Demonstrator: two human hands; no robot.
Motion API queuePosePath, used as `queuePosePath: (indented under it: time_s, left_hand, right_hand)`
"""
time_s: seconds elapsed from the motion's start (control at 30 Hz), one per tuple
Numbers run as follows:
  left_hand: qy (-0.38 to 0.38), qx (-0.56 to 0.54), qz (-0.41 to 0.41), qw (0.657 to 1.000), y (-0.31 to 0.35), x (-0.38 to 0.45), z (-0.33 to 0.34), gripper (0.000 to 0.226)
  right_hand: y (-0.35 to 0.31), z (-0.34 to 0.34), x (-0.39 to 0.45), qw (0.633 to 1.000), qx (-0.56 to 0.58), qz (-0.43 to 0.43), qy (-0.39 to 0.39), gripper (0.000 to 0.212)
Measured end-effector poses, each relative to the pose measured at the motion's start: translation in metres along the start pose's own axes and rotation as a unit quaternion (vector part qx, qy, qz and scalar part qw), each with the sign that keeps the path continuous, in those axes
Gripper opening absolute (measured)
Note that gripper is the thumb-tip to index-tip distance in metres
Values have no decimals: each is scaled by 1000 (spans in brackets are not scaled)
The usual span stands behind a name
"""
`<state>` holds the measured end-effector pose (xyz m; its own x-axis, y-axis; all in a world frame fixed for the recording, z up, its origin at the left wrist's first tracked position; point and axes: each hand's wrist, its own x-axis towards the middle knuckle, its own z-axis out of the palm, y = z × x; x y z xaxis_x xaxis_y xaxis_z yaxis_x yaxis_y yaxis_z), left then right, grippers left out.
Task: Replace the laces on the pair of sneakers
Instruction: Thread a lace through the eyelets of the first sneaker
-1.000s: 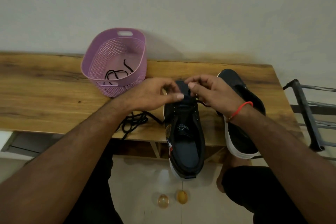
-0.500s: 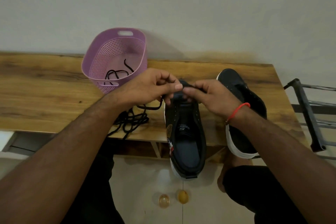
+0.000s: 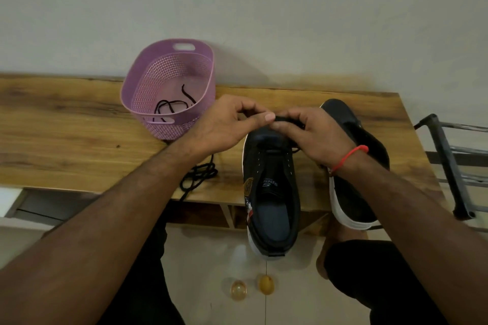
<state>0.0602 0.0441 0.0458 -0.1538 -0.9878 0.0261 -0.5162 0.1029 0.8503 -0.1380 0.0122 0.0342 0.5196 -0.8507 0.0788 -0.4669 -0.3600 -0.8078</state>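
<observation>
A black sneaker (image 3: 272, 192) with a white sole lies on the wooden table (image 3: 66, 145), its heel hanging over the front edge. One black lace bar crosses its lowest eyelets. My left hand (image 3: 227, 124) and my right hand (image 3: 314, 134) meet above its toe, each pinching part of the black lace between thumb and fingers. The rest of that lace (image 3: 199, 174) trails in a loose pile on the table under my left forearm. A second black sneaker (image 3: 356, 166) lies to the right, partly hidden by my right wrist.
A purple perforated basket (image 3: 169, 87) stands at the back against the wall with another black lace (image 3: 171, 105) inside. A dark metal rack (image 3: 449, 166) is beyond the table's right edge. Two round yellowish knobs (image 3: 252, 287) show below the table.
Both hands have risen a little from the sneaker's toe and the lace end is drawn up between them. The sneaker's lowest lace bar now shows.
</observation>
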Motion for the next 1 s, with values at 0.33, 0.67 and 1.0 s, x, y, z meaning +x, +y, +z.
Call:
queuePosePath:
  time_s: [0.33,0.67,1.0]
  left_hand:
    - [90,149,-36,984,-27,3,-30,19]
    - [29,103,31,994,-8,6,-6,20]
    - [87,98,29,991,-16,4,-8,20]
  right_hand:
    - [28,-40,6,954,93,173,228,47]
    - [13,-14,6,994,-46,66,77,21]
    - [15,-19,2,987,-151,21,56,57]
